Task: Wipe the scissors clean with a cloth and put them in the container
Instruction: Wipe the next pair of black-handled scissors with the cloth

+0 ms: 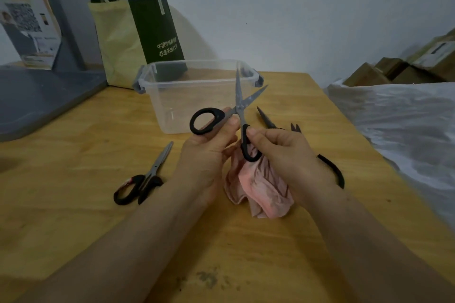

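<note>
blk-handled scissors (238, 108), steel blades open in a v, l grip (209, 152) & r grip (283, 152) each pinching 1 handle.

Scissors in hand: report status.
Held open: scissors, left hand and right hand each gripping a handle. Pink cloth bunched beneath. Clear container empty, unobstructed.

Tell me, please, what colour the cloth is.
The cloth is pale pink, seen best in the head view.
</note>
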`<state>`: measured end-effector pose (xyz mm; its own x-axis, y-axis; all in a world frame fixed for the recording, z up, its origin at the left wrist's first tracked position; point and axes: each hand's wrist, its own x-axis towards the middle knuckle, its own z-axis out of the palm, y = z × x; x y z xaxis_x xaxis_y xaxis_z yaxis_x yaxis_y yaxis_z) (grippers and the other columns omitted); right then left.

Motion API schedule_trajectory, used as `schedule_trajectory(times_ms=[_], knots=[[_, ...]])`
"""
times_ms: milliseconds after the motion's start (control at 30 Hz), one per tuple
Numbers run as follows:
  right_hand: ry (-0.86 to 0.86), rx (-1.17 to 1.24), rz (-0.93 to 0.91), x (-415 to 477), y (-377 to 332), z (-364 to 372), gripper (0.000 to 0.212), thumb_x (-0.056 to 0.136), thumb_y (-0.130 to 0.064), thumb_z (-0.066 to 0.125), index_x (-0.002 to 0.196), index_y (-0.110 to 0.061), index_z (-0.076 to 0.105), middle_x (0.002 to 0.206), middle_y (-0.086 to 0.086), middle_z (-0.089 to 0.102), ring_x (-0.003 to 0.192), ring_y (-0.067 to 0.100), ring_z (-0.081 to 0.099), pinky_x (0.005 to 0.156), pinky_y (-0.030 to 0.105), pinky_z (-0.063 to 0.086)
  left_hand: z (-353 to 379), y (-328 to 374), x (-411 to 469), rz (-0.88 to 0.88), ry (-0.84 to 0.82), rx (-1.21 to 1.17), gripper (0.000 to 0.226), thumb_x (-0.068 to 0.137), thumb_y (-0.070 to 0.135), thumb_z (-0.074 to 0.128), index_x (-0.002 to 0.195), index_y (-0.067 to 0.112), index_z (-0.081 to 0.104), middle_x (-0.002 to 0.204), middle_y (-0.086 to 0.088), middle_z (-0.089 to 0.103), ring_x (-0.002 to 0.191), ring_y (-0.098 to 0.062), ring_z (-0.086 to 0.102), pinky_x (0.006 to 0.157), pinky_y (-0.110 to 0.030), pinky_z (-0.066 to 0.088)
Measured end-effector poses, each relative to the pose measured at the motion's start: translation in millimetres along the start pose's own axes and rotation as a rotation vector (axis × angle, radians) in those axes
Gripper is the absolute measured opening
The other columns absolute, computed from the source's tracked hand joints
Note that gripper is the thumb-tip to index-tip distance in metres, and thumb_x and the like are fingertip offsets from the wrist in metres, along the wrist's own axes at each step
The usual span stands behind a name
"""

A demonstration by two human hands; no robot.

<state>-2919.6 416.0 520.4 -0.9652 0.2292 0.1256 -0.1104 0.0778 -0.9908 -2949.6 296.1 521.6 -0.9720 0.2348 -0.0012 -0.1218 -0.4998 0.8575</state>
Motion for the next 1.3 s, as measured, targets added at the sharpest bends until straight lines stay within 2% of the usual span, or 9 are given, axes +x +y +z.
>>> schedule_trajectory(times_ms=[167,267,433,533,633,833,1000,1167,1300], knots=[[-0.095,-0.196,0.0,-3,0,2,0.023,0.089,-0.028,0.062,0.085,-0.008,0.074,0.081,0.009,0.073,0.081,0.014,0.068,0.074,0.028,0.055,4,1,-3,-0.053,0.155,-0.082,0.024,0.076,0.003,0.07,0.099,-0.005,0.067,0.086,-0.012,0.073,0.069,-0.014,0.07,0.052,-0.021,0.053],[0.027,-0.272,0.076,1,-7,-15,0.005,0.084,-0.023,0.069,0.087,-0.023,0.074,0.087,-0.005,0.072,0.085,0.007,0.065,0.073,0.022,0.051,-7,4,2,-0.068,0.161,-0.002,0.004,0.085,0.002,0.063,0.087,0.0,0.066,0.079,-0.009,0.07,0.075,-0.015,0.067,0.062,-0.025,0.056],[0.205,-0.339,-0.124,0,-16,-41,0.045,0.072,-0.014,0.08,0.107,-0.035,0.061,0.086,-0.01,0.069,0.079,-0.003,0.065,0.067,0.01,0.051,-15,5,2,-0.187,0.098,0.085,0.007,0.089,0.002,0.058,0.09,-0.003,0.063,0.069,-0.007,0.063,0.062,-0.014,0.06,0.075,-0.034,0.059],[0.25,-0.464,-0.232,-1,-20,-44,0.02,0.073,-0.023,0.079,0.083,-0.036,0.067,0.08,-0.019,0.067,0.081,-0.005,0.063,0.069,0.014,0.051,-13,3,-1,-0.202,0.059,0.193,0.011,0.091,0.004,0.057,0.094,-0.004,0.064,0.072,-0.007,0.061,0.058,-0.011,0.057,0.056,-0.024,0.056],[0.238,-0.596,-0.253,0,-21,-47,0.021,0.077,-0.026,0.076,0.073,-0.042,0.063,0.084,-0.018,0.065,0.087,0.002,0.06,0.08,0.029,0.052,-10,3,-2,-0.199,0.089,0.293,0.013,0.092,0.009,0.057,0.095,-0.001,0.065,0.074,-0.007,0.062,0.057,-0.011,0.056,0.049,-0.021,0.049],[0.088,-0.537,-0.237,-2,-20,-36,0.016,0.082,-0.011,0.068,0.079,-0.026,0.071,0.083,-0.011,0.07,0.084,0.002,0.063,0.074,0.02,0.051,-9,0,-5,-0.131,0.083,0.412,0.023,0.092,0.018,0.06,0.091,-0.003,0.067,0.07,-0.007,0.063,0.05,-0.01,0.054,0.047,-0.019,0.048],[0.077,-0.584,-0.31,-2,-9,-20,0.017,0.083,-0.016,0.07,0.098,-0.023,0.074,0.099,-0.01,0.066,0.097,0.003,0.059,0.089,0.025,0.048,-5,-3,-9,-0.086,0.062,0.426,0.019,0.09,0.017,0.062,0.084,0.001,0.069,0.066,-0.006,0.066,0.051,-0.011,0.054,0.047,-0.021,0.048],[0.009,-0.548,-0.334,-1,-3,-13,0.011,0.085,-0.02,0.068,0.092,-0.019,0.076,0.097,-0.01,0.059,0.086,-0.006,0.054,0.07,0.0,0.04,-4,-2,-10,-0.089,0.058,0.391,0.02,0.09,0.014,0.061,0.076,0.0,0.067,0.059,-0.005,0.062,0.049,-0.012,0.053,0.045,-0.022,0.046],[0.061,-0.58,-0.357,4,3,-14,0.03,0.078,-0.012,0.075,0.107,-0.019,0.072,0.1,-0.01,0.061,0.089,-0.003,0.054,0.084,0.004,0.04,-3,-5,-11,-0.079,0.064,0.391,0.022,0.09,0.015,0.061,0.075,0.0,0.066,0.059,-0.006,0.061,0.049,-0.014,0.052,0.046,-0.022,0.046]])
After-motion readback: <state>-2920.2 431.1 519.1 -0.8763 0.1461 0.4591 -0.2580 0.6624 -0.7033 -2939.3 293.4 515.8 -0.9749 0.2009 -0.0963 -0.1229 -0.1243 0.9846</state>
